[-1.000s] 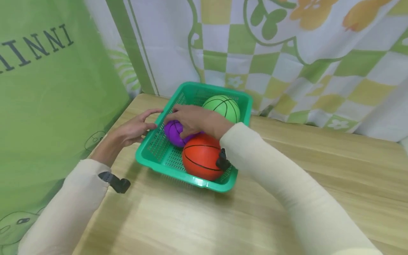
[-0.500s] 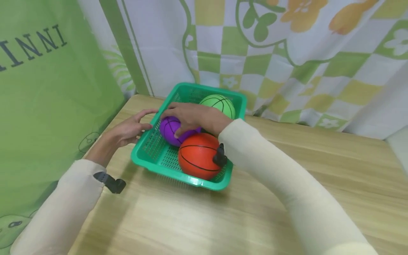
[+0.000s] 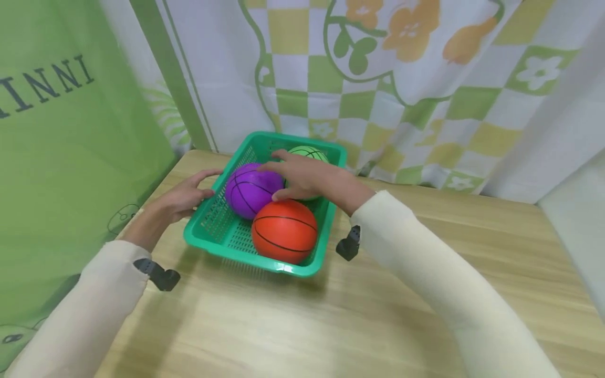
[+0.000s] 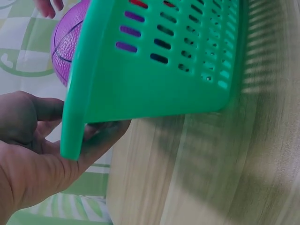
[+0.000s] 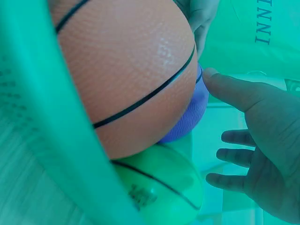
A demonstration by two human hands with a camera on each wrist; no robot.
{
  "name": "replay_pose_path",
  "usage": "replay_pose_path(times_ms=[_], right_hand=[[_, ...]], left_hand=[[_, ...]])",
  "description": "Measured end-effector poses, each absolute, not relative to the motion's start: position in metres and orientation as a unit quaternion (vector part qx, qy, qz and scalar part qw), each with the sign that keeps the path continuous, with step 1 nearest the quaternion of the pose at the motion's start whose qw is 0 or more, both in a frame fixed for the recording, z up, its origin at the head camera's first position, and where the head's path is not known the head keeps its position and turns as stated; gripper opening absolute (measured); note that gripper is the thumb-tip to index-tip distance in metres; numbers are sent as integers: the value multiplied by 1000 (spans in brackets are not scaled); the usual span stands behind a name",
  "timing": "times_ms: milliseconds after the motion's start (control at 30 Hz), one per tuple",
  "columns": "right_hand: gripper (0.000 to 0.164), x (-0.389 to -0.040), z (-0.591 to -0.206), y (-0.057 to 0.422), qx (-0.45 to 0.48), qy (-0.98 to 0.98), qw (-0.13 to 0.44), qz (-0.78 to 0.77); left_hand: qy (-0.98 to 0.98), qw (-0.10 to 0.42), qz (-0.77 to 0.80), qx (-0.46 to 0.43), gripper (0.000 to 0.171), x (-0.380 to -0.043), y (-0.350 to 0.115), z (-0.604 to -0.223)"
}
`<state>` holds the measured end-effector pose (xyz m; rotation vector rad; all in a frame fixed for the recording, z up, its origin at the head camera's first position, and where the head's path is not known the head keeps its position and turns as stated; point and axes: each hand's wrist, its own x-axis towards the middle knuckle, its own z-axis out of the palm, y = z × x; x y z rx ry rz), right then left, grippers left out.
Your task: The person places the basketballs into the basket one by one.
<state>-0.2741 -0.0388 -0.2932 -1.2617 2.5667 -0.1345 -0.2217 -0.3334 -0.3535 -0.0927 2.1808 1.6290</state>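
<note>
A green plastic basket (image 3: 255,259) stands on the wooden table, holding a purple ball (image 3: 246,193), a red-orange ball (image 3: 283,232) and a light green ball (image 3: 309,152), all with basketball lines. My left hand (image 3: 181,200) grips the basket's left rim; in the left wrist view, the rim (image 4: 75,126) lies between thumb and fingers. My right hand (image 3: 309,177) hovers over the basket between the balls, fingers spread and palm empty, thumb close to the purple and red-orange balls. In the head view it hides part of the light green ball.
A white curtain with green and yellow checks (image 3: 326,102) hangs right behind the basket. At the left hangs a green cloth (image 3: 61,152) with lettering. The wooden table (image 3: 402,294) extends to the right and front.
My right hand has come off the purple ball and moved right, its fingers spreading. The purple ball now shows more fully. My left hand stays at the rim; the head view has shifted.
</note>
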Motion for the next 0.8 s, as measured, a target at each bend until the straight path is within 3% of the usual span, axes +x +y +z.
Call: replay_pose_path(times_ms=[300,567,800], right_hand=[[67,-261,-298,0,-403,911,75,-44],[68,-247,-296,31,-365,929,44,-39],[67,-238,-297,58,-342,938,25,-55]], left_hand=[[835,151,529,-13,59,-216,-318,-354],[948,8,304,96,47,-222,-291,-344],[965,-75,217,129,41,-214,-261,-337]])
